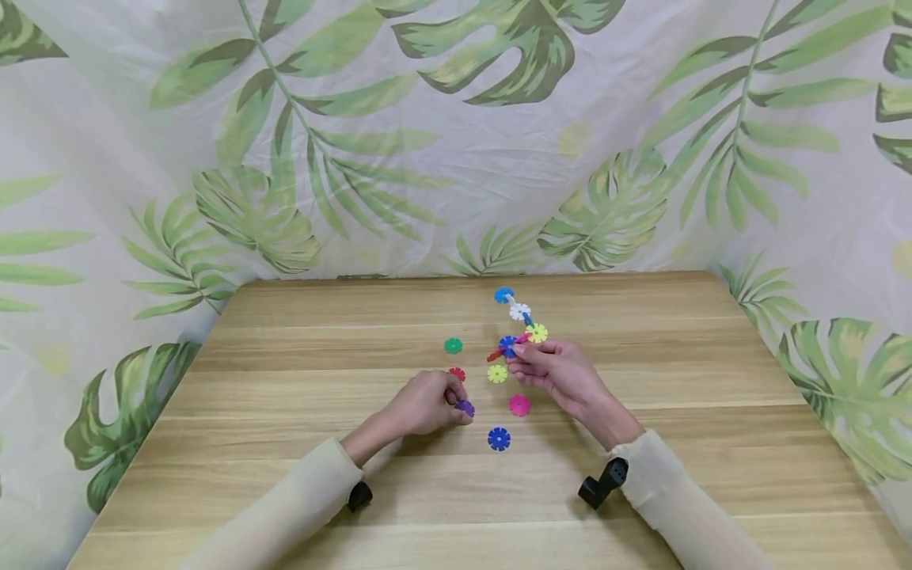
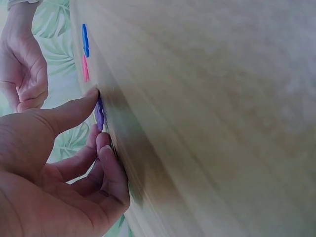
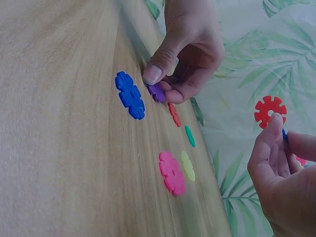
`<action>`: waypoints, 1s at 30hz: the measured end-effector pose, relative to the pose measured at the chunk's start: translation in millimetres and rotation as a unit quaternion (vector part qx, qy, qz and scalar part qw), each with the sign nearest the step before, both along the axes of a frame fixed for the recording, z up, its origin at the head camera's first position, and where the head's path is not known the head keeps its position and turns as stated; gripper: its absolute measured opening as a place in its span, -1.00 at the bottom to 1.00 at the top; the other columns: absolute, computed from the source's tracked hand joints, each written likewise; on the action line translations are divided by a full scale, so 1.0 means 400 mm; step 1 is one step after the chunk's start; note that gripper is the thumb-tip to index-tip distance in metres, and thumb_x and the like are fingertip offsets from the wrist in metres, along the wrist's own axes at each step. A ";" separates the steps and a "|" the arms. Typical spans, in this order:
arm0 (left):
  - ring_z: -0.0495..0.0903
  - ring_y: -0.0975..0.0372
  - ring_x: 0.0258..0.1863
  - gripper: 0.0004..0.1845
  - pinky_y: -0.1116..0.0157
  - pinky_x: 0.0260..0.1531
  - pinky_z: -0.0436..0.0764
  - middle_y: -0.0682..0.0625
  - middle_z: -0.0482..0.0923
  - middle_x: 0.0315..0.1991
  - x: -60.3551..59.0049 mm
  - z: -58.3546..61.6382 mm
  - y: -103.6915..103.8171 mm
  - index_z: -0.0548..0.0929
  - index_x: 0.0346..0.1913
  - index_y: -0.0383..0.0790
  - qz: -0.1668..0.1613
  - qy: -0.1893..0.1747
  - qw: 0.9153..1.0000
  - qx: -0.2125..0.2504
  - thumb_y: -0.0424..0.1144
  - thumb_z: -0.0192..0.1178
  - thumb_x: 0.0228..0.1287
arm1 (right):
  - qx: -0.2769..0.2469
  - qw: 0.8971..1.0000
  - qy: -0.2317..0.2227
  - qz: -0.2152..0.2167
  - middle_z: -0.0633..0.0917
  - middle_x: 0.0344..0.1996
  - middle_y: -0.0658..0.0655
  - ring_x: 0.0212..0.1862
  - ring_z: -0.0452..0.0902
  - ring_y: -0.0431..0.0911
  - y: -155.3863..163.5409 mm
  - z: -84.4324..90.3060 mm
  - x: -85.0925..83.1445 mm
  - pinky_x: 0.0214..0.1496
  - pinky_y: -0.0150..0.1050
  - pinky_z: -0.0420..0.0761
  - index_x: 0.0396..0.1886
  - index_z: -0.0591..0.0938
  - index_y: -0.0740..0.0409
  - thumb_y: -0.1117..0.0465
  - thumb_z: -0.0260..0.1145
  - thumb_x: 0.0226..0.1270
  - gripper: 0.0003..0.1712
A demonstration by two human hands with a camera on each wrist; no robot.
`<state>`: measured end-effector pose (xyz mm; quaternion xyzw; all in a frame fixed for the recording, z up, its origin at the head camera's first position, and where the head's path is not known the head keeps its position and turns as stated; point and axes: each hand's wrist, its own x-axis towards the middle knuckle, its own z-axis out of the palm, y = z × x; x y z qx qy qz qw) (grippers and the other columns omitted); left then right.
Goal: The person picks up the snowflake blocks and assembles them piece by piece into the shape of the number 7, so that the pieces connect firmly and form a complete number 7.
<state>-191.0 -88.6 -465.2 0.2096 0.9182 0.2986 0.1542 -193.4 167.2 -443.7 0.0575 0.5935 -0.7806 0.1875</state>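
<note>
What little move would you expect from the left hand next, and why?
Probably lifting the purple disc off the table and carrying it toward the chain of joined discs. The left hand already pinches that disc at the table surface between thumb and fingers, while the right hand holds the chain raised nearby, its lower end facing the loose pieces.
</note>
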 end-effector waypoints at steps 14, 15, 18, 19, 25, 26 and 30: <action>0.72 0.24 -0.47 -0.96 0.30 -0.42 0.76 -0.05 0.77 -0.38 -0.009 0.003 -0.017 0.75 -0.25 -0.29 0.049 -0.107 0.983 0.139 -0.45 0.40 0.31 | 0.001 1.000 -0.002 0.000 0.86 -0.29 0.07 -0.17 0.82 -0.15 0.005 0.000 -0.001 0.07 -0.27 0.80 0.05 0.67 0.33 0.27 0.31 0.56 -0.78; 0.73 0.23 -0.47 -0.97 0.29 -0.41 0.78 -0.06 0.77 -0.37 -0.011 0.005 -0.020 0.75 -0.23 -0.30 0.058 -0.118 0.980 0.152 -0.46 0.38 0.33 | 0.002 1.000 -0.003 0.002 0.86 -0.29 0.07 -0.17 0.82 -0.15 0.005 0.001 0.000 0.09 -0.26 0.80 0.05 0.67 0.32 0.27 0.31 0.56 -0.78; 0.75 0.22 -0.44 -0.92 0.27 -0.35 0.81 -0.11 0.79 -0.32 -0.019 0.012 -0.027 0.76 -0.14 -0.33 0.077 -0.140 0.969 0.191 -0.43 0.38 0.35 | 0.004 1.000 -0.006 0.003 0.86 -0.29 0.07 -0.16 0.82 -0.14 0.005 0.002 0.000 0.11 -0.24 0.79 0.05 0.68 0.32 0.27 0.30 0.57 -0.78; 0.77 0.22 -0.41 -0.90 0.26 -0.32 0.81 -0.11 0.80 -0.29 -0.021 0.014 -0.028 0.77 -0.11 -0.32 0.082 -0.145 0.965 0.202 -0.40 0.38 0.36 | 0.004 1.000 -0.007 0.002 0.86 -0.29 0.07 -0.16 0.82 -0.14 0.005 0.002 0.000 0.11 -0.24 0.79 0.04 0.68 0.31 0.28 0.30 0.57 -0.79; 0.85 0.04 -0.25 -0.85 0.04 -0.11 0.84 -0.15 0.86 -0.19 -0.023 0.033 -0.036 0.82 -0.06 -0.29 0.121 -0.176 0.938 0.274 -0.34 0.40 0.38 | 0.007 1.000 0.000 0.007 0.85 -0.29 0.07 -0.18 0.81 -0.15 0.004 0.003 -0.005 0.03 -0.29 0.80 0.10 0.64 0.37 0.30 0.27 0.58 -0.75; 0.85 0.02 -0.25 -0.85 0.01 -0.09 0.83 -0.15 0.86 -0.19 -0.022 0.035 -0.037 0.83 -0.06 -0.29 0.124 -0.178 0.935 0.280 -0.34 0.40 0.38 | 0.008 1.000 0.001 0.009 0.85 -0.29 0.06 -0.18 0.81 -0.16 0.003 0.003 -0.005 0.03 -0.30 0.80 0.13 0.62 0.39 0.30 0.27 0.58 -0.72; 0.85 -0.01 -0.22 -0.84 -0.03 -0.04 0.82 -0.14 0.86 -0.19 -0.020 0.038 -0.036 0.82 -0.04 -0.29 0.132 -0.189 0.926 0.298 -0.35 0.39 0.38 | 0.008 1.000 -0.002 0.010 0.85 -0.29 0.07 -0.18 0.81 -0.15 0.002 0.001 -0.004 0.05 -0.28 0.80 0.19 0.58 0.46 0.29 0.27 0.59 -0.66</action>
